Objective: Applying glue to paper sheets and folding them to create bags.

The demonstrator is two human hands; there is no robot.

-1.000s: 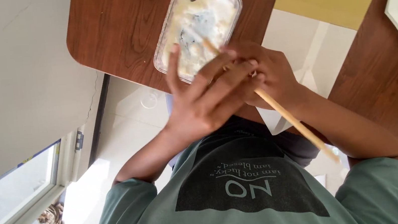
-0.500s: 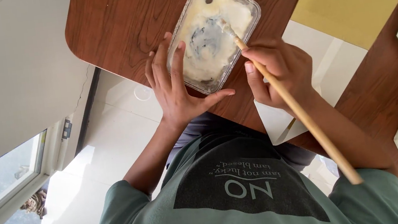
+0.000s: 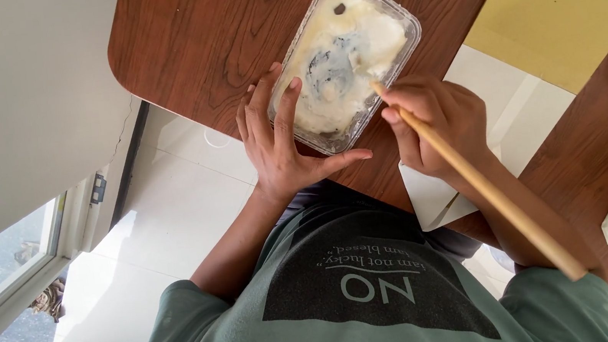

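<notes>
- Now the left hand [image 3: 282, 147] is lying open, steadying the tub [image 3: 343, 58] on the tabletop [image 3: 195, 37].
- Right hand [image 3: 437, 124] is gripping the stick [image 3: 484, 191]; stirring gently should avoid spills.

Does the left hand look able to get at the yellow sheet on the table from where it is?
Probably not easily: the left hand rests on the clear container, and that container plus the right hand with its wooden stick lie between it and the yellow sheet.

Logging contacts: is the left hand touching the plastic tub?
Touching. The head view shows the left hand lying flat, fingers against the plastic tub edge.
</notes>
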